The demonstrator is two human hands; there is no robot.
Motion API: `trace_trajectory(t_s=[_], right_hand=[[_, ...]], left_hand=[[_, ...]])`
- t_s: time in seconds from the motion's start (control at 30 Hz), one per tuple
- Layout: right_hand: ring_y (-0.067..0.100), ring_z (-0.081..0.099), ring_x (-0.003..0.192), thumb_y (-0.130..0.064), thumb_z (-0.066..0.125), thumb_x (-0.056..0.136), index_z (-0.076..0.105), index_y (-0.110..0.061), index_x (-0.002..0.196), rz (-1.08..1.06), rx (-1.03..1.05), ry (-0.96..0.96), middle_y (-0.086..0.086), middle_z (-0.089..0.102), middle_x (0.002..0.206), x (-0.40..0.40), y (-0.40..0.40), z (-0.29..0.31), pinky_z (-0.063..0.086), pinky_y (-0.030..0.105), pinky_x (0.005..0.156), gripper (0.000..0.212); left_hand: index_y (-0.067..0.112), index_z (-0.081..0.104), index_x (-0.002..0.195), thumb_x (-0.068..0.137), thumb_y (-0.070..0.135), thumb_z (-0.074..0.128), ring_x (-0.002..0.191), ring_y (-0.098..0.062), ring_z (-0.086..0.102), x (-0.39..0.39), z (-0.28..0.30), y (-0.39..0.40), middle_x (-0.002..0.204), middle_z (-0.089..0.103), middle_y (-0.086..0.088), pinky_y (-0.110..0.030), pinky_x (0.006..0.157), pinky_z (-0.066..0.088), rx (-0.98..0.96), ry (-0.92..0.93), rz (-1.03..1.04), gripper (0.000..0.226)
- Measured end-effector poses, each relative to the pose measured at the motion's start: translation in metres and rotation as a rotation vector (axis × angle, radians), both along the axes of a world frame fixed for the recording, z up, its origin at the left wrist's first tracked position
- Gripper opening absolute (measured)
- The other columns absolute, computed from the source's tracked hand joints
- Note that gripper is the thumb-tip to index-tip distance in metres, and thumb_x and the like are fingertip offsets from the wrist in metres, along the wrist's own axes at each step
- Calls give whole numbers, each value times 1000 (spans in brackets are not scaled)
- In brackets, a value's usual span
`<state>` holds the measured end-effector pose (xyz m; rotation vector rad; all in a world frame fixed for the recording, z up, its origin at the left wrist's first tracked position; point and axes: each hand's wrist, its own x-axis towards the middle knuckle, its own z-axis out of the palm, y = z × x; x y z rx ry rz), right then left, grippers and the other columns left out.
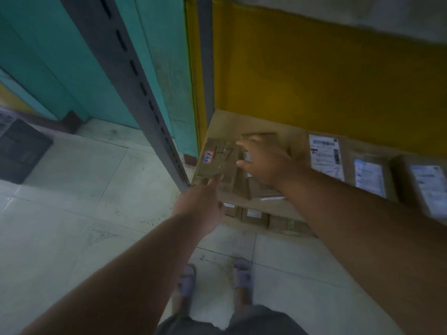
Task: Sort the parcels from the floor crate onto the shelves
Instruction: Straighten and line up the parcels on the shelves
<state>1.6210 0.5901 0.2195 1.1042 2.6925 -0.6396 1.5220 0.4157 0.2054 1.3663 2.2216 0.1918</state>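
Here, the left hand (200, 204) touches the near edge of a marked cardboard parcel (212, 160) on the shelf (244, 122), fingers straight. The right hand (263, 160) rests beside it over neighbouring parcels (261, 187), fingers spread.

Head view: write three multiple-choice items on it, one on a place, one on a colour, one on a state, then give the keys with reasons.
1. Where does the brown parcel with the orange-edged sticker lie?
A. at the shelf's left end, beside the grey slotted upright
B. on the floor tiles
C. in the black crate

2. What colour is the panel behind the shelf's parcels?
A. red
B. yellow
C. white

3. What is the right hand doing?
A. hanging idle at the person's side
B. gripping the upright
C. reaching over the small cardboard parcels, fingers spread

Keys: 1 A, the parcel sits against the upright at the shelf edge, with the left hand touching its near end. 2 B, the backing shows yellow. 3 C, the fingers are spread above the parcels.
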Motion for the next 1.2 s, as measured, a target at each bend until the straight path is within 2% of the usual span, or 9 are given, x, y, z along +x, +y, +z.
trace_trajectory(t_s=[0.13, 0.2, 0.3, 0.37, 0.53, 0.7, 0.9, 0.97, 1.2], right_hand=[[28, 55, 115, -40, 57, 95, 54, -21, 133, -241, 16, 44, 7, 55, 130, 49, -36, 18, 50, 44, 92, 43], [27, 54, 117, -36, 54, 97, 54, -21, 132, -342, 21, 41, 7, 55, 131, 70, -53, 17, 49, 43, 96, 39], [27, 52, 125, -34, 55, 98, 47, -21, 143, -473, 4, 22, 7, 51, 141, 86, -75, 6, 44, 35, 98, 47], [27, 48, 130, -36, 55, 99, 44, -21, 146, -504, -3, 15, 7, 47, 145, 92, -81, -5, 42, 35, 102, 51], [28, 47, 130, -33, 51, 100, 51, -12, 140, -508, 34, -12, 6, 47, 144, 103, -71, -30, 41, 34, 104, 45], [28, 48, 124, -27, 48, 100, 51, -10, 134, -536, 14, -20, 9, 50, 136, 104, -66, -50, 42, 36, 103, 38], [30, 47, 129, -31, 51, 101, 43, -14, 146, -665, -85, -27, 8, 38, 150, 98, -61, -54, 43, 40, 108, 49], [29, 48, 128, -30, 52, 101, 47, -14, 145, -704, -107, -16, 7, 35, 151, 96, -65, -57, 43, 38, 109, 47], [27, 53, 115, -31, 56, 99, 63, -16, 129, -784, -81, 46, 6, 46, 133, 82, -73, -58, 47, 35, 102, 34]], left_hand=[[21, 51, 130, 92, 22, 55, 98, -25, 62, -5, 23, 20, 122, 61, -6, -40, 79, 57, 49, 8, -155, 38], [18, 54, 120, 91, 24, 56, 96, -27, 58, -5, 32, 38, 118, 61, -7, -34, 73, 49, 87, 26, -262, 30], [21, 53, 130, 90, 31, 58, 116, -31, 51, 0, 39, 69, 128, 58, -6, -38, 81, 41, 114, 133, -397, 42], [22, 56, 130, 91, 33, 56, 117, -29, 49, 4, 36, 92, 127, 58, -6, -39, 85, 40, 124, 249, -483, 41], [38, 59, 132, 96, 40, 52, 124, -32, 42, 11, 21, 155, 136, 54, -7, -44, 100, 37, -93, 458, -623, 37], [32, 47, 144, 95, 55, 51, 135, -35, 39, 21, -1, 181, 148, 47, -7, -50, 110, 27, -307, 518, -735, 55], [28, 52, 136, 83, 56, 68, 119, -29, 52, 20, -14, 196, 127, 55, -6, -44, 100, 37, -257, 522, -832, 62], [31, 51, 138, 80, 56, 72, 118, -29, 54, 18, -17, 199, 127, 56, -4, -42, 98, 40, -219, 540, -877, 66], [40, 39, 148, 72, 57, 80, 126, -28, 49, 7, -20, 202, 139, 49, -2, -37, 96, 39, -191, 527, -919, 88]])
